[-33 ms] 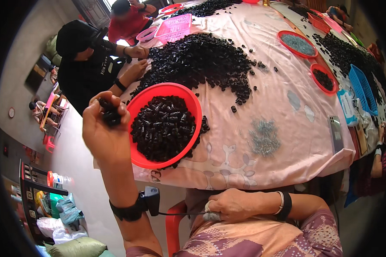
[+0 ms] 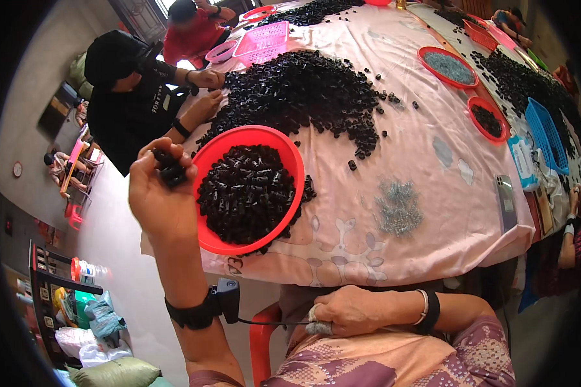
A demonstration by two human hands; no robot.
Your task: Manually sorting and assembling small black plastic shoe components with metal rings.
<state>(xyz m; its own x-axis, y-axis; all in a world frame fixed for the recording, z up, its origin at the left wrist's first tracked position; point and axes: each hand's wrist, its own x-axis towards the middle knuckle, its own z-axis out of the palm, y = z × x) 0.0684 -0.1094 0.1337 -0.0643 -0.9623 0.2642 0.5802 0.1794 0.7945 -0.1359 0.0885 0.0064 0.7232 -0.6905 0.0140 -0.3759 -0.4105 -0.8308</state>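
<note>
black pieces [image 2: 172,174]: partly hidden by left fingers [image 2: 190,172] | red chair [image 2: 261,351]: cut by lower edge

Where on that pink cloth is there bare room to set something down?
Between the silver bits and the phone, and between the black pile and the small red bowl, the cloth looks mostly bare. The left is crowded: pile, big red bowl and the left hand holding black pieces.

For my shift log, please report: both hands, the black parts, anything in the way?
Left hand raised, holding black parts. Right hand low near lap, grip unclear. Red bowl of black parts beside left hand, no obstruction visible.
</note>
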